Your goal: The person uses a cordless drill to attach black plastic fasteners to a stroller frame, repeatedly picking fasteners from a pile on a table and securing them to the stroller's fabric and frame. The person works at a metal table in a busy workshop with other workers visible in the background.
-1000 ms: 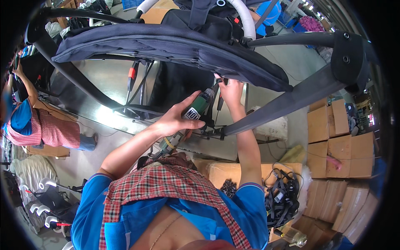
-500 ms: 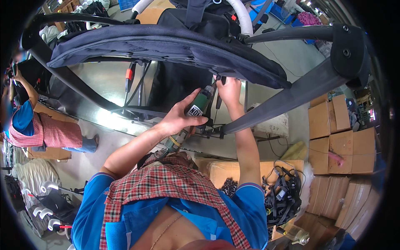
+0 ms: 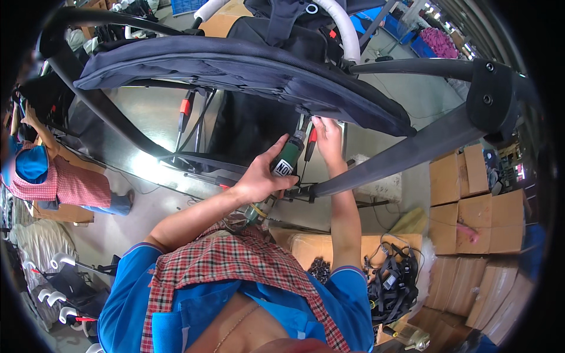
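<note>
My left hand (image 3: 259, 179) is wrapped around a green electric screwdriver (image 3: 289, 154), its tip pointing up and away from me. The bit meets the underside edge of a dark padded fabric seat (image 3: 235, 65), which belongs to a stroller-like frame. Close beside the bit, my right hand (image 3: 328, 141) has its fingers pinched together against that edge. What they hold, if anything, is too small to make out. A thick dark frame tube (image 3: 406, 152) passes over my right forearm. Just left of my right fingers shows a red and black strap-like part (image 3: 311, 144).
Behind the seat stand white-wrapped curved handles (image 3: 344, 26). Cardboard boxes (image 3: 459, 176) are stacked at the right. Near me on the right, a carton holds black straps (image 3: 393, 279) and small dark parts (image 3: 319, 270). Another person (image 3: 59, 176) works at the far left.
The screwdriver and my left hand have shifted slightly right and nearer me. My right fingers have moved a little to the right of the bit, and the view has shifted slightly.
</note>
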Demonstrator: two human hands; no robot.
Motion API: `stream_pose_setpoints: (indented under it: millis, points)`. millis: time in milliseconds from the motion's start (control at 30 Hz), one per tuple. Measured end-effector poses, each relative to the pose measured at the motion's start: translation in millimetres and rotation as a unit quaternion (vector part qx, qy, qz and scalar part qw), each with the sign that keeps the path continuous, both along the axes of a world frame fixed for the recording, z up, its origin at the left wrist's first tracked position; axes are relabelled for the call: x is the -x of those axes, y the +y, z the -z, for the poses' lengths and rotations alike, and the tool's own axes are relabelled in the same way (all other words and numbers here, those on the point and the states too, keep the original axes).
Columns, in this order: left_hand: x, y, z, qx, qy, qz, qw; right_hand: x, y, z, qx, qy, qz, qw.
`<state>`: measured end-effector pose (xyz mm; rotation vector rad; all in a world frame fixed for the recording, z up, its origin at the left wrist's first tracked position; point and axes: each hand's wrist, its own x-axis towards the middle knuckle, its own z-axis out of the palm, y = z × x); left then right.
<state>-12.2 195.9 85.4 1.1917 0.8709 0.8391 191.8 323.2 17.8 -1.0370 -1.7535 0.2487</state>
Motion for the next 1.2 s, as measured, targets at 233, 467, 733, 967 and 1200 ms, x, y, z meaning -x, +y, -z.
stream_pose_setpoints:
  millis: [233,467,733,967,1200]
  points:
    - [-5.2,3.5,12.0,0.029,-0.094,-0.006,0.995,3.3,-5.4,-4.5,0.042,0.055,0.007,0.998]
    - [-4.4,7.5,15.6,0.016,-0.095,0.001,0.995,5.2,-3.4,-6.6,0.017,0.026,0.005,1.0]
    - [103.3,-22.0,-27.3,-0.099,-0.024,0.171,0.98,-0.5,-1.6,-0.6,-0.011,-0.028,0.019,0.999]
    - [258.8,-102.9,25.8,-0.159,-0.416,0.106,0.889,14.2,3.0,2.1,-0.081,-0.103,0.105,0.986]
    - [265.1,-21.7,-7.7,-0.044,-0.053,-0.362,0.93,14.5,-13.5,-14.0,-0.027,-0.056,0.095,0.994]
